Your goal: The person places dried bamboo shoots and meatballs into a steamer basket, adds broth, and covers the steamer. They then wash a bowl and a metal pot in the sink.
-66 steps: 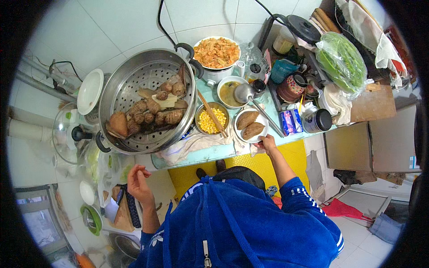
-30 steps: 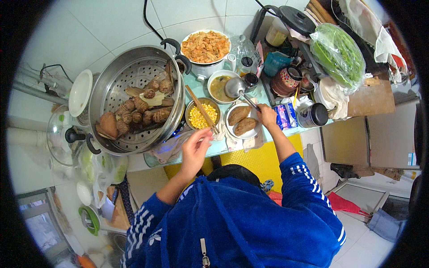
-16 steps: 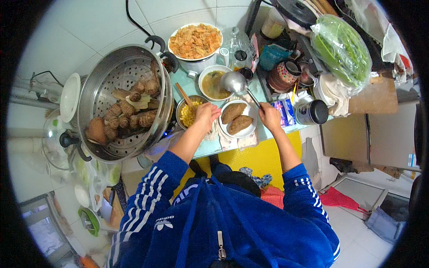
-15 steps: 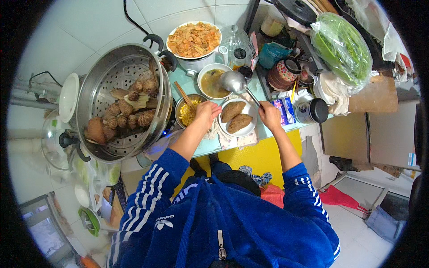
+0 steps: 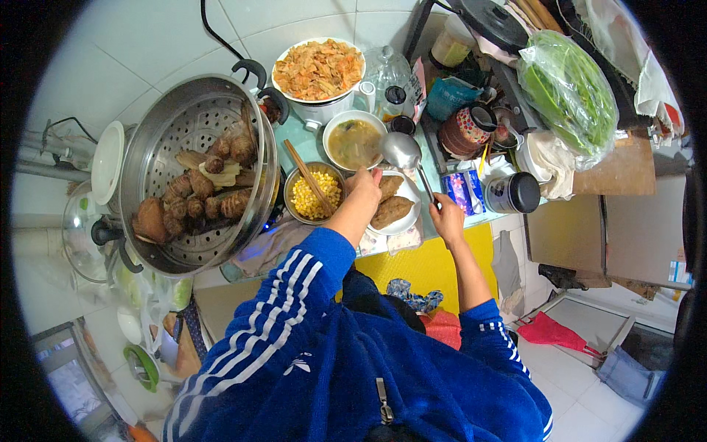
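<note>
My right hand (image 5: 446, 214) grips the handle of a steel ladle (image 5: 400, 150), whose head is just right of the soup bowl (image 5: 350, 141). Curled fingers of my left hand (image 5: 364, 188) reach the gap between that bowl's front rim and a white plate (image 5: 406, 221) bearing two brown oblong food pieces (image 5: 390, 212); what they hold is hidden. Left of this hand, chopsticks (image 5: 302, 166) lie across a steel bowl of corn (image 5: 309, 199).
A large steamer (image 5: 140, 147) with taro-like roots fills the left. Behind stands a pot of orange flakes (image 5: 317, 66). Jars (image 5: 512, 193), a blue packet (image 5: 462, 190), bagged greens (image 5: 563, 92) and a wooden board (image 5: 615, 166) crowd the right.
My left hand has risen from low left to the soup bowl's front. My right hand left the plate for the ladle, whose head has moved rightward out of the bowl.
</note>
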The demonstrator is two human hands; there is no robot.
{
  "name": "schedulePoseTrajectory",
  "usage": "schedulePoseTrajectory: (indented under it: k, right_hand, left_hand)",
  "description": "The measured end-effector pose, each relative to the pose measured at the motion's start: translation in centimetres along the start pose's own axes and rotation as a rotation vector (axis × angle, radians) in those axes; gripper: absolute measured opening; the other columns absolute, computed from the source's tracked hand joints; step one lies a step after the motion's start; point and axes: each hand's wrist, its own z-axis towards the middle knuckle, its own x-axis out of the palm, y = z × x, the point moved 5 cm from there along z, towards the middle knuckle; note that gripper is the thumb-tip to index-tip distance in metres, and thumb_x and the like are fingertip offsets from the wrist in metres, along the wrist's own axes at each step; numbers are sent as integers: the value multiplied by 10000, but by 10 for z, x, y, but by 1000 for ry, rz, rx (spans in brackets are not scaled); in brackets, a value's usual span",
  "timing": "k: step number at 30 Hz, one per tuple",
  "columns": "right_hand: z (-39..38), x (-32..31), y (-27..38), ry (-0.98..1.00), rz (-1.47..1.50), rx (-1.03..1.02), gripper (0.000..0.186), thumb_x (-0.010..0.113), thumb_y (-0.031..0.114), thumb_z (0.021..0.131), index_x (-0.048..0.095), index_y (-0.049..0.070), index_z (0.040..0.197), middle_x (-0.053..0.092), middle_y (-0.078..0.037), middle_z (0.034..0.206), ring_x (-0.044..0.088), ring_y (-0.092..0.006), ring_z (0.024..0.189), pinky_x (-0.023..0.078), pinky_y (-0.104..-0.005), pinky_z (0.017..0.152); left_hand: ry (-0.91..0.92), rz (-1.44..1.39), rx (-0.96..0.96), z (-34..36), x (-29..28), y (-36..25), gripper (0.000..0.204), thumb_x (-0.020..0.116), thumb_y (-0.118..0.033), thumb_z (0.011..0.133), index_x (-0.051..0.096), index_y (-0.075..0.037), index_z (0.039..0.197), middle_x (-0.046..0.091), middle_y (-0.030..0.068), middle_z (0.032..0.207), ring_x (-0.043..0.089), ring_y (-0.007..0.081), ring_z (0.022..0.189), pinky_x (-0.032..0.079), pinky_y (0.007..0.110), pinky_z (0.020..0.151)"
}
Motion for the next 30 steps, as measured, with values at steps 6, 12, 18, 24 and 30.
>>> schedulePoseTrajectory:
  k: [6, 12, 18, 24, 30]
  right_hand:
    - [-11, 0, -1, -9, 25, 42, 231, 583, 140, 751, 595, 63, 968, 609, -140, 851, 596, -321, 738, 461, -396, 647]
    - [-15, -9, -3, -39, 61, 66, 254, 596, 131, 745, 593, 41, 983, 610, -150, 829, 597, -295, 645, 462, -383, 605]
    - [-17, -39, -3, -131, 115, 64, 256, 592, 117, 757, 593, 22, 996, 613, -157, 812, 583, -261, 591, 463, -345, 573]
    - [-34, -68, 6, -248, 174, 11, 268, 602, 111, 776, 583, -10, 1014, 606, -117, 741, 528, -168, 567, 435, -291, 540]
    - [-44, -79, 14, -250, 239, 54, 301, 612, 105, 778, 575, -34, 1043, 571, -88, 674, 489, -134, 543, 416, -271, 514]
  left_hand:
    - [62, 16, 156, 9, 2, -10, 332, 495, -36, 834, 400, 4, 1149, 443, 172, 1131, 565, 281, 843, 580, 352, 637]
    - [36, 6, 16, 0, 8, -9, 324, 457, -2, 829, 395, 8, 1147, 451, 191, 1130, 577, 306, 853, 579, 390, 652]
    - [220, 200, 73, -46, 0, -23, 307, 396, -31, 863, 350, 102, 1136, 531, 268, 991, 607, 371, 830, 574, 419, 663]
    - [304, 478, 42, -126, -35, -59, 279, 422, -41, 831, 411, 118, 1060, 574, 293, 905, 634, 361, 766, 572, 389, 637]
    - [530, 604, -91, -207, -68, -99, 281, 429, -53, 816, 425, 94, 1054, 603, 241, 836, 649, 319, 707, 566, 340, 540]
